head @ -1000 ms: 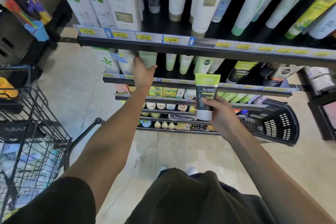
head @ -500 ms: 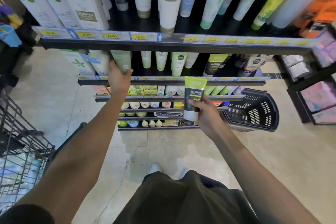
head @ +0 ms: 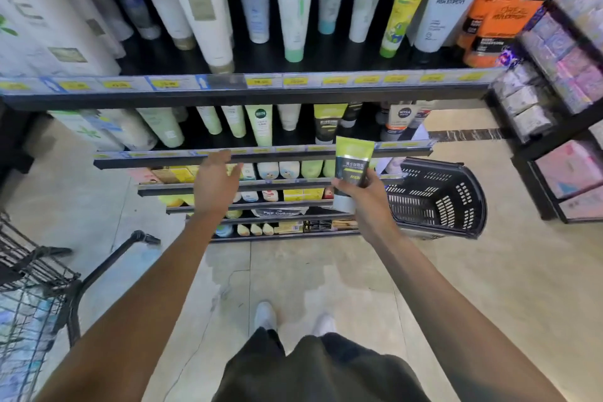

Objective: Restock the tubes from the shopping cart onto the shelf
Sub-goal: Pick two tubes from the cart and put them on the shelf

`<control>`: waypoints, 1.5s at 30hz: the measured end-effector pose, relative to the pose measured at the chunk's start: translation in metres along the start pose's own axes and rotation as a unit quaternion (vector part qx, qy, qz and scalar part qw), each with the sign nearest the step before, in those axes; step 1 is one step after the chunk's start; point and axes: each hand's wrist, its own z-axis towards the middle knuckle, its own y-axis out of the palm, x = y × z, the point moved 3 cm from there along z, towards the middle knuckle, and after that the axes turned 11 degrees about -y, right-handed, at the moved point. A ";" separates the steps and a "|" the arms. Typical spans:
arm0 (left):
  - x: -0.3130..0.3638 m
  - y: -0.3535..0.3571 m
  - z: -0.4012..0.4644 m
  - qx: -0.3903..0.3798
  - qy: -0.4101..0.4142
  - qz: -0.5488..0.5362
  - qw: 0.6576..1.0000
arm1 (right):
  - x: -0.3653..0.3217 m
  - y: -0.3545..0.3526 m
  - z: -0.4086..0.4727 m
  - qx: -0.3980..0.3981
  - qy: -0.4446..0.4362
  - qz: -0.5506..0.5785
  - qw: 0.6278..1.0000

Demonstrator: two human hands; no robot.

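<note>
While my right hand grips the upright tube just below its matching shelf row, my left hangs spread, empty

Shelves straight ahead, tiered, rows of tubes standing along them. Right hand holds a tube upright before the second tier, left hand just beside it to the left, in front of the same edge. Cart low at left, basket on the floor at right.
</note>
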 end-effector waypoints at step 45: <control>0.095 0.153 0.032 0.024 0.197 0.186 0.962 | 0.012 -0.019 0.179 0.081 -0.190 -0.369 0.906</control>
